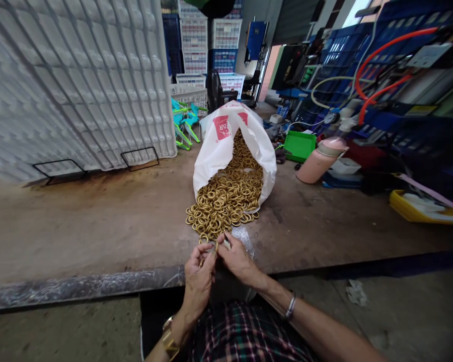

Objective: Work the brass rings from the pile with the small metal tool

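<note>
A white plastic bag (226,146) lies open on the brown workbench (98,226), spilling a heap of gold rings (222,201) toward me. My left hand (198,274) and my right hand (237,259) meet at the bench's front edge, just below the heap. Both pinch small gold rings between the fingertips. A crumpled piece of clear plastic (245,236) lies beside my right hand. I wear a gold watch on the left wrist and a bracelet on the right.
A large white gridded panel (79,75) leans at the back left. A pink bottle (319,158), green tray (299,146) and yellow tray (419,211) sit to the right, before blue crates and hoses. Stacked crates and turquoise plastic parts (184,125) stand behind.
</note>
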`<state>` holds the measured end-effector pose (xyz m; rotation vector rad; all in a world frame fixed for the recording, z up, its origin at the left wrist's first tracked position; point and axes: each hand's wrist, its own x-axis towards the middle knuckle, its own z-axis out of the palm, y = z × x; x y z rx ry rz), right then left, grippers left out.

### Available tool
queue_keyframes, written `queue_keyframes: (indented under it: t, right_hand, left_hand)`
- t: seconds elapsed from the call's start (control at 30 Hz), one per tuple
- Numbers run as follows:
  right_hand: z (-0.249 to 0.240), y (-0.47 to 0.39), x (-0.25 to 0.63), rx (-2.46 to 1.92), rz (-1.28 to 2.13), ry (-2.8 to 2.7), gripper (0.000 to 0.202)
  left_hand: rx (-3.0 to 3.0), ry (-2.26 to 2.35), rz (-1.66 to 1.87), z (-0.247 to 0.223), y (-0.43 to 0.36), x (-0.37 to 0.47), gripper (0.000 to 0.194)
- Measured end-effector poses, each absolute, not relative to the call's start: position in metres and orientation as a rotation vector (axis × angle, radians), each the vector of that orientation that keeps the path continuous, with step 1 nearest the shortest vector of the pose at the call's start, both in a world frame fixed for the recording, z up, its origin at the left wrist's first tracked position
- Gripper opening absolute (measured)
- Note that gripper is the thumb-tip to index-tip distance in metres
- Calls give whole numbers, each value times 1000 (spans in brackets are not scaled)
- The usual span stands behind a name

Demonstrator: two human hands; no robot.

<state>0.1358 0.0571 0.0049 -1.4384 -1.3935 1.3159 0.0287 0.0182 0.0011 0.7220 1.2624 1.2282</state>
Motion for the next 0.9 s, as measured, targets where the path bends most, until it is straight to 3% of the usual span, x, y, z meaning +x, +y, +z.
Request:
queue_keyframes:
  t: [0.23, 0.7, 0.9]
  right_hand:
    - [6, 53, 133, -1484, 1312, -1392, 5]
    - [4, 52, 137, -1459, 1384, -1435, 14]
    - [11, 59, 144, -1395, 1245, -1621, 18]
  left_hand:
    - [851, 1345, 1326, -6, 19, 30, 34]
    - [845, 1319, 1143, 4, 19, 22, 33]
    - [1011, 1339, 1196, 1, 16, 22, 23]
